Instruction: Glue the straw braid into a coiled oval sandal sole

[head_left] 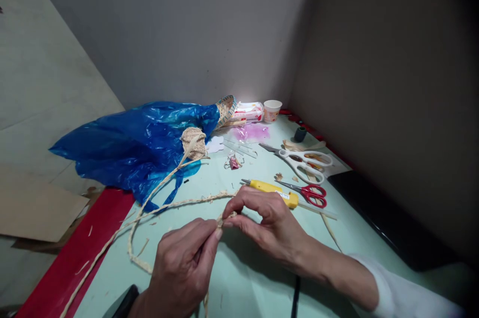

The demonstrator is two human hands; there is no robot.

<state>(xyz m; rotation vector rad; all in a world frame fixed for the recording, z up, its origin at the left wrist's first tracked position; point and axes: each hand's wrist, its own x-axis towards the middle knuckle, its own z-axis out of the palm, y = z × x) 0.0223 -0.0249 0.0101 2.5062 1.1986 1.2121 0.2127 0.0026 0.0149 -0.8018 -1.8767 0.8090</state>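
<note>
My left hand [183,268] and my right hand [262,220] meet at the table's near middle, both pinched on the same bit of pale raffia cord [175,203]. The fingertips of both hands touch around its end. From there the cord loops left across the pale green tabletop [247,278] and runs up to a wound ball of raffia [193,142] lying against a blue plastic bag [138,143]. A white sleeve covers my right forearm.
Behind my right hand lie a yellow cutter [275,191], red-handled scissors [309,193] and white-handled scissors [303,158]. Farther back are a woven basket piece [226,108], a tissue pack [249,112], a paper cup [272,110] and a pink clip [234,162]. A red strip [78,253] borders the table's left edge.
</note>
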